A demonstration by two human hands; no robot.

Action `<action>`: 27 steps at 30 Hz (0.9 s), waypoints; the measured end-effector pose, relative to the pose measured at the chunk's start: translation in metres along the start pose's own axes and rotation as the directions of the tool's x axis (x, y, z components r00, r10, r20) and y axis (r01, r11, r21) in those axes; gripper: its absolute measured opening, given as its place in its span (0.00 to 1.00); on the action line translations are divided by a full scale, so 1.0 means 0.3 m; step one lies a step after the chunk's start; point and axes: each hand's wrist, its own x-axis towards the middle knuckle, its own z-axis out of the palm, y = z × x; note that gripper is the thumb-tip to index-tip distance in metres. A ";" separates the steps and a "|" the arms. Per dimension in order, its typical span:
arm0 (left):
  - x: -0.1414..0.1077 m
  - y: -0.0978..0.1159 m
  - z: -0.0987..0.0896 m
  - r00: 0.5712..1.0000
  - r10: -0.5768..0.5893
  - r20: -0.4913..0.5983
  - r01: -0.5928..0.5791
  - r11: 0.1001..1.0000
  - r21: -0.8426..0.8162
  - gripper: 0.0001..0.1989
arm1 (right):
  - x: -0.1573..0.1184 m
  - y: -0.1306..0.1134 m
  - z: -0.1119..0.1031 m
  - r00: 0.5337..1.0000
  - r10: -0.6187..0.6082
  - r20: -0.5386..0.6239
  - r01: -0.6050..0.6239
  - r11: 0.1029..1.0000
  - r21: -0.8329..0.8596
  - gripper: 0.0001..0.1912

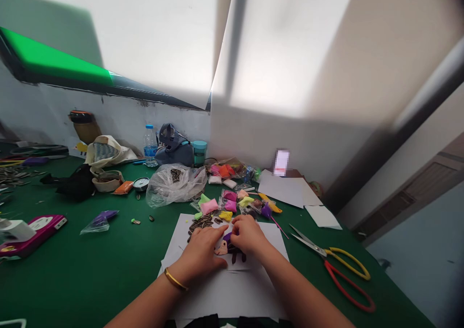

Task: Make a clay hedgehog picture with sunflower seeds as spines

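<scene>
A small clay figure (222, 247) with a peach head, a purple part and dark brown legs lies on white paper (232, 294). My left hand (203, 250), a gold bangle at its wrist, rests on the paper left of the figure, thumb and fingers spread apart around its head. My right hand (247, 236) has its fingers curled and pinched together at the figure's upper right side, covering part of it. What lies between those fingertips is hidden. A pile of striped sunflower seeds (197, 224) sits just beyond my left hand.
Bags of coloured clay (230, 204) lie behind the paper, beside a clear plastic bag (176, 185). Large scissors (326, 253) lie partly open at right. A magenta device (34, 233) is at left. A water bottle (150, 146) and a phone (282, 162) stand near the wall.
</scene>
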 end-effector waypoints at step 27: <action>-0.001 0.005 -0.007 1.000 0.000 0.005 0.000 1.000 0.002 0.42 | 0.008 -0.035 0.001 0.999 0.005 0.034 -0.001 0.993 -0.117 0.03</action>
